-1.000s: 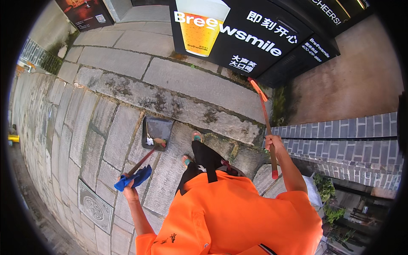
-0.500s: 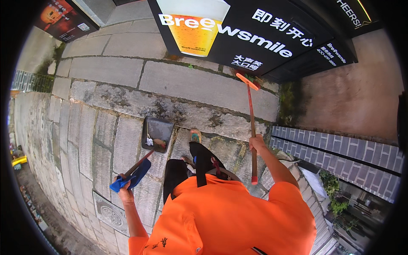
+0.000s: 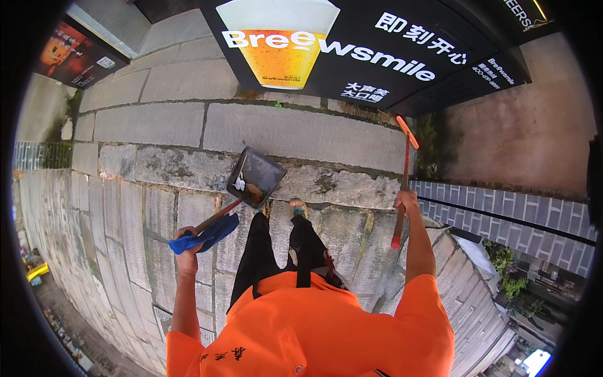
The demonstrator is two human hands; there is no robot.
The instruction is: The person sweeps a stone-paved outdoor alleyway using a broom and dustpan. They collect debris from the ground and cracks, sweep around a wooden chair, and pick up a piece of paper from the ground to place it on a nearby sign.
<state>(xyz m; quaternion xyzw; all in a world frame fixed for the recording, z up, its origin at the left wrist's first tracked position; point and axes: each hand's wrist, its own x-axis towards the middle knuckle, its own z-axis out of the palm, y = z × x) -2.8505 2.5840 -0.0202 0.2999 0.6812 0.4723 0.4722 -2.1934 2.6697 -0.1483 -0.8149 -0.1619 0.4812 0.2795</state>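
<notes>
My left hand (image 3: 186,247) is wrapped round the handle of a long-handled black dustpan (image 3: 269,171) and a blue cloth (image 3: 217,234) that hangs along it. White crumpled scraps (image 3: 240,183) and a brownish leaf-like piece (image 3: 254,190) lie in the pan, which is over the paving ahead of my feet. Out to the right, my right hand (image 3: 407,200) grips the wooden handle of a broom (image 3: 402,217). Its narrow orange head (image 3: 407,131) is by the lower right corner of a black printed cabinet; its bristles cannot be made out.
The black cabinet (image 3: 352,63) with a beer-glass picture stands ahead. A grey brick edging (image 3: 502,210) runs along the right, with green plants (image 3: 502,264) behind it. Stone slabs (image 3: 157,125) with mossy joints cover the ground. A dark poster board (image 3: 72,53) stands far left.
The broom head has swung right along the cabinet's foot. The dustpan has moved forward and right and turned, with the scraps still in it. My feet and body have shifted.
</notes>
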